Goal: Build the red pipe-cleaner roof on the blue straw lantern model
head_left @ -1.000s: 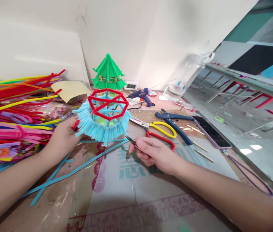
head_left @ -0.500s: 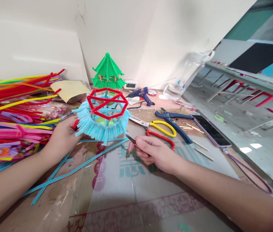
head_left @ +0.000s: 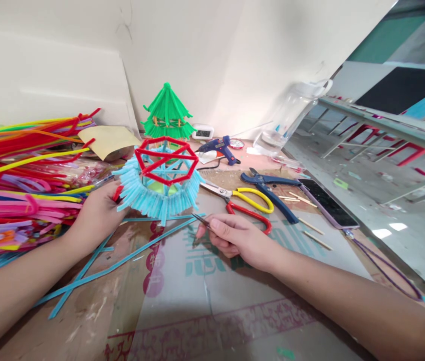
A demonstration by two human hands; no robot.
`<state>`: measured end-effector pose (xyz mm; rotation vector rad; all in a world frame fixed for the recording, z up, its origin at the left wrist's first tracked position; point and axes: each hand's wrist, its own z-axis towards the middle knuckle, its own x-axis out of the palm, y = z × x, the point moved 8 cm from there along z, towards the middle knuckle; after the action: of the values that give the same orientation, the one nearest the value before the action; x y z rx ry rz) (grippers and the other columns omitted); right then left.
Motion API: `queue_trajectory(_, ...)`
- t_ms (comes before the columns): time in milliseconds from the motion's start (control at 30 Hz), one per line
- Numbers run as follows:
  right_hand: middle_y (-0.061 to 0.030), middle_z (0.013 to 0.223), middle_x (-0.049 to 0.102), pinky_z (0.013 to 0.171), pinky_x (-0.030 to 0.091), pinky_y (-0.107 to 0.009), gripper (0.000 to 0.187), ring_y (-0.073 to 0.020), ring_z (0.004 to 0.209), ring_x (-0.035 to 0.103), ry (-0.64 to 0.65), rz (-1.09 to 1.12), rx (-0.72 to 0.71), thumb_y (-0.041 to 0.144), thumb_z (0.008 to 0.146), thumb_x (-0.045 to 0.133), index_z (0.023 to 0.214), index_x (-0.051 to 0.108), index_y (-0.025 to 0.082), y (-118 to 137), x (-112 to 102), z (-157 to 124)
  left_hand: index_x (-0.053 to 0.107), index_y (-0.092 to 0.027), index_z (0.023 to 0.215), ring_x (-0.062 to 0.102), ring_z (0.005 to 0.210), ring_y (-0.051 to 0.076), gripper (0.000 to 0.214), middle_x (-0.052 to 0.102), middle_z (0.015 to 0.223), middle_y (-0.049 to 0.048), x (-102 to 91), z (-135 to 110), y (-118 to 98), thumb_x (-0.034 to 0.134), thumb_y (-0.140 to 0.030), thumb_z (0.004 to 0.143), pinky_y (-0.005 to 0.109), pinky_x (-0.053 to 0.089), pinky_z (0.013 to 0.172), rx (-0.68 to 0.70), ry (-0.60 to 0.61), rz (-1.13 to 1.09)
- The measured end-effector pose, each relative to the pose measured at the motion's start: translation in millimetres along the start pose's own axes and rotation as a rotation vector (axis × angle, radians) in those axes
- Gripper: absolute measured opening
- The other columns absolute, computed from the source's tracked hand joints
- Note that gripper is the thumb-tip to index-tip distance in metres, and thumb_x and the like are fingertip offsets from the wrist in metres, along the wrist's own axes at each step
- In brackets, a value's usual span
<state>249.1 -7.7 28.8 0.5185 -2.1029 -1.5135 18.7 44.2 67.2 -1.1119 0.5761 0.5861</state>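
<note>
My left hand (head_left: 101,215) is closed on the left side of a pipe-cleaner model (head_left: 162,198). The model has a light-blue fringed skirt and a red hexagonal frame with crossing bars on top. Its grip is partly hidden behind the skirt. To the right, my right hand (head_left: 235,235) pinches dark pointed tweezers (head_left: 200,219). Their tips point left, just below the skirt's right edge and apparently apart from it. Loose light-blue pipe cleaners (head_left: 122,260) lie under and in front of the model.
Bundles of coloured pipe cleaners (head_left: 20,200) fill the left. Behind the model stands a green pipe-cleaner roof (head_left: 167,108). Scissors (head_left: 252,198), blue cutters (head_left: 272,185), a glue gun (head_left: 218,146), small sticks (head_left: 317,240), a phone (head_left: 327,203) and a water jug (head_left: 289,118) lie or stand rightward.
The tweezers' tips have shifted slightly left and down, with my right hand moving a little. My left hand and the model stay nearly still.
</note>
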Motion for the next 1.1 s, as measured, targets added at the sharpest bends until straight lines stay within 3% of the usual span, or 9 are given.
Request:
queue_trajectory(467, 0.0090, 0.059, 0.028, 0.040, 0.009, -0.019, 0.043, -0.0032, 0.045, 0.018, -0.012, 0.073, -0.017, 0.055, 0.089, 0.060, 0.092, 0.061, 0.013, -2.1, -3.2, 1.8, 0.057, -0.019, 0.067, 0.060, 0.079, 0.021, 0.015, 0.066, 0.077, 0.0016, 0.3, -0.9, -0.5, 0.048, -0.027, 0.075, 0.031, 0.048, 0.077, 0.014, 0.001, -0.005)
queue_trajectory(767, 0.0094, 0.058, 0.026, 0.041, 0.009, -0.020, 0.045, -0.0036, 0.045, 0.017, -0.023, 0.051, -0.013, 0.057, 0.087, 0.060, 0.092, 0.062, 0.012, -3.0, -3.4, 2.1, 0.060, -0.019, 0.066, 0.059, 0.072, 0.018, 0.016, 0.064, 0.073, 0.0000, -3.3, -0.7, -12.2, 0.048, -0.025, 0.075, 0.027, 0.046, 0.069, 0.160, -0.065, -0.028)
queue_trajectory(1100, 0.0095, 0.057, 0.027, 0.041, 0.010, -0.020, 0.047, -0.0037, 0.045, 0.018, -0.029, 0.020, 0.003, 0.059, 0.085, 0.063, 0.092, 0.063, 0.013, -1.0, -2.6, 0.5, 0.059, -0.019, 0.065, 0.056, 0.069, 0.016, 0.016, 0.062, 0.070, -0.0011, -4.1, -1.2, -10.7, 0.047, -0.023, 0.075, 0.026, 0.046, 0.068, 0.187, -0.073, -0.029)
